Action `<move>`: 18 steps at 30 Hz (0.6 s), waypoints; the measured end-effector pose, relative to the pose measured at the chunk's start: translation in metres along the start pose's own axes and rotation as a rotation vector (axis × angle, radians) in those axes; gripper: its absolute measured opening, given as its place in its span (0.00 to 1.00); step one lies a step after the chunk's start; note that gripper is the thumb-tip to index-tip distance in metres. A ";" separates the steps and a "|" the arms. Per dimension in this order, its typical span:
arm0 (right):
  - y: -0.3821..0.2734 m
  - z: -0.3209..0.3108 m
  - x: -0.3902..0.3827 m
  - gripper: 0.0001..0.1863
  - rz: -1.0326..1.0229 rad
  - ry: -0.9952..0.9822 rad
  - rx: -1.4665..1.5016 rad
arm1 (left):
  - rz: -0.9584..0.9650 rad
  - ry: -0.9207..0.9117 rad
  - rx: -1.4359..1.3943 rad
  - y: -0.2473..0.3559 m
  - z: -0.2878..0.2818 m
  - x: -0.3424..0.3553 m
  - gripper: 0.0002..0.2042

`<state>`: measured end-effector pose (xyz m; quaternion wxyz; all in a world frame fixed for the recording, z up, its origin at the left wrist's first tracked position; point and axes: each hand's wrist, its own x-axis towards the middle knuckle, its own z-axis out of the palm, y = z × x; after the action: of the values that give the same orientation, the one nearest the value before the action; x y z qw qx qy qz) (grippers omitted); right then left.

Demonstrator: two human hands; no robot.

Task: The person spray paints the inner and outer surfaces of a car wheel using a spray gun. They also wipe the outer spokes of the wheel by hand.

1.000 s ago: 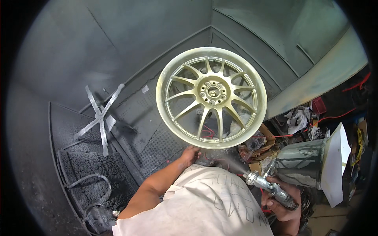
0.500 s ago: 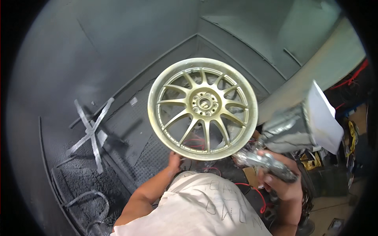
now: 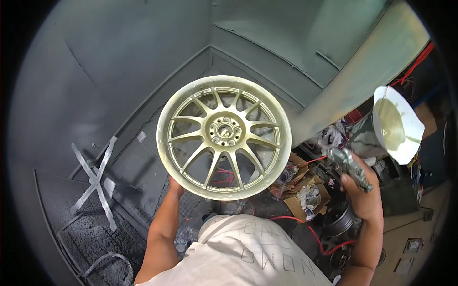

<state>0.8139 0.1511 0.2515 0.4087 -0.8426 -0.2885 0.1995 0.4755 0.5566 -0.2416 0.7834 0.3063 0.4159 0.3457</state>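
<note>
A gold multi-spoke car wheel rim (image 3: 224, 155) faces up in front of me, its outer lip paler than the spokes. At its near left edge is my left hand (image 3: 176, 186); the rim hides the fingers, so their grip does not show. To the right, my right hand (image 3: 365, 193) is wrapped round a paint-smeared spray gun (image 3: 350, 167), apart from the rim. On the gun sits a dark, tape-like wrapped cup (image 3: 365, 138). A white paper funnel (image 3: 411, 148) flares from its top, with gold-olive paint inside.
Grey booth walls (image 3: 133, 57) enclose the far and left sides. At left stands a grey X-shaped stand (image 3: 95, 182). Right of me are a cardboard box (image 3: 319, 193) with scraps, a dark wheel (image 3: 338, 220) and a red hose (image 3: 312, 231) on the floor.
My right hand has swung the spray gun right, away from the rim, and the funnel's painted inside now shows. The wheel rim and my left hand appear farther left as the view shifts.
</note>
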 end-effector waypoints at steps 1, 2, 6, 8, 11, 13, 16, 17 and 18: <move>-0.001 -0.003 -0.006 0.27 0.048 -0.023 -0.029 | -0.006 0.028 0.029 -0.002 0.001 -0.006 0.19; -0.007 -0.010 -0.011 0.28 0.112 -0.069 -0.017 | -0.010 0.059 0.055 -0.007 0.004 -0.015 0.19; 0.006 -0.018 -0.025 0.29 0.159 -0.184 -0.029 | 0.056 0.134 0.204 -0.023 0.037 -0.056 0.18; 0.005 -0.021 -0.033 0.29 0.196 -0.273 -0.006 | 0.087 0.200 0.232 -0.047 0.058 -0.081 0.15; 0.018 -0.019 -0.043 0.30 0.156 -0.470 0.111 | -0.164 0.100 0.121 -0.084 0.060 -0.124 0.12; 0.016 -0.016 -0.038 0.30 0.037 -0.587 0.226 | -0.279 -0.003 0.017 -0.117 0.081 -0.145 0.14; 0.017 -0.012 -0.039 0.31 -0.092 -0.578 0.307 | -0.536 -0.159 0.263 -0.126 0.100 -0.149 0.16; 0.019 -0.010 -0.039 0.33 -0.125 -0.548 0.321 | -0.619 -0.232 0.396 -0.123 0.105 -0.151 0.16; 0.012 -0.016 -0.038 0.30 -0.094 -0.491 0.305 | -0.561 -0.266 0.341 -0.121 0.111 -0.150 0.17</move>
<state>0.7981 0.1108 0.2550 0.4574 -0.6835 -0.3842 0.4195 0.5437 0.3463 -0.2164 0.8327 0.3490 0.4300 -0.0004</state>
